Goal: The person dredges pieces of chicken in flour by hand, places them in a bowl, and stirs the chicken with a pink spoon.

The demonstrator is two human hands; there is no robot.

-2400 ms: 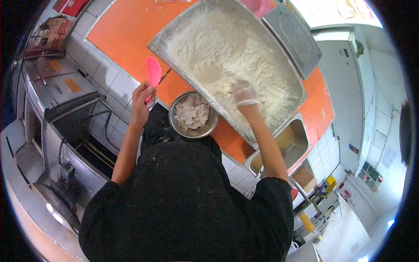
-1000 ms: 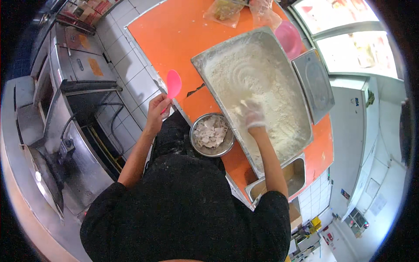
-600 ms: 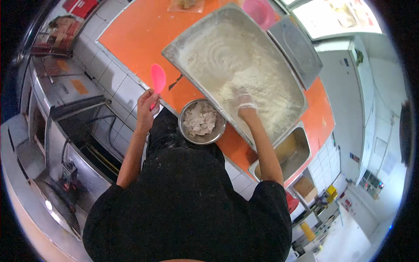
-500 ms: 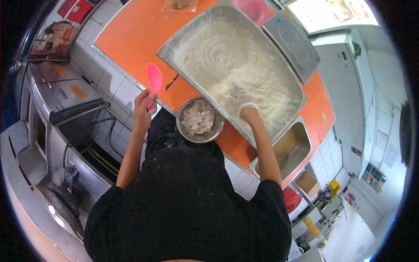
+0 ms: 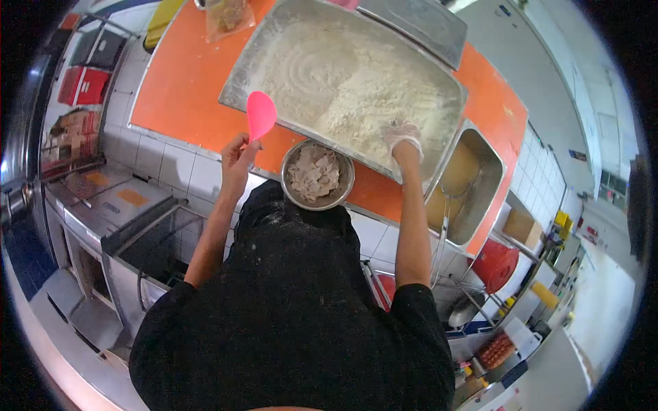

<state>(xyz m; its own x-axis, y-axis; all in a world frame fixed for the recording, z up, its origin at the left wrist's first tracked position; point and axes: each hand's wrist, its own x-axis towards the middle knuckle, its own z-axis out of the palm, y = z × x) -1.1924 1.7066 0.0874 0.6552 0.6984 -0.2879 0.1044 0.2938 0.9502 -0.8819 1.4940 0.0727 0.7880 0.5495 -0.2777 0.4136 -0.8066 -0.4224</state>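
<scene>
Pink plastic is what the left hand (image 5: pixel 236 152) holds: a flat paddle-shaped spatula (image 5: pixel 261 114), its rounded blade pointing up. The fingers are closed around the short handle at its lower end, and the blade stands above the near-left edge of the flour tray (image 5: pixel 241 82). The left wrist is straight, and the bare forearm runs down and to the left, away from the counter, with the elbow bent out at the person's side.

The right hand (image 5: pixel 403 137) wears a thin, pale glove dusted with flour. It is pressed down into the flour (image 5: pixel 356 89) at the near-right corner of the tray. The fingers are sunk in the flour, so I cannot tell if they are spread or closed. The right forearm is almost straight and goes down from the wrist to the short black sleeve.

The tray is a big rectangular metal pan, lying tilted on the orange counter (image 5: pixel 185 82). Between the two hands, at the near edge of the counter and just beside the tray, stands a round steel bowl (image 5: pixel 318 175) with pale raw meat pieces (image 5: pixel 314 172) inside. To the right of the tray, a deep metal container (image 5: pixel 473 185) with yellowish liquid is sunk in the counter. At the far-left corner lies a clear plastic bag (image 5: pixel 229 15).
</scene>
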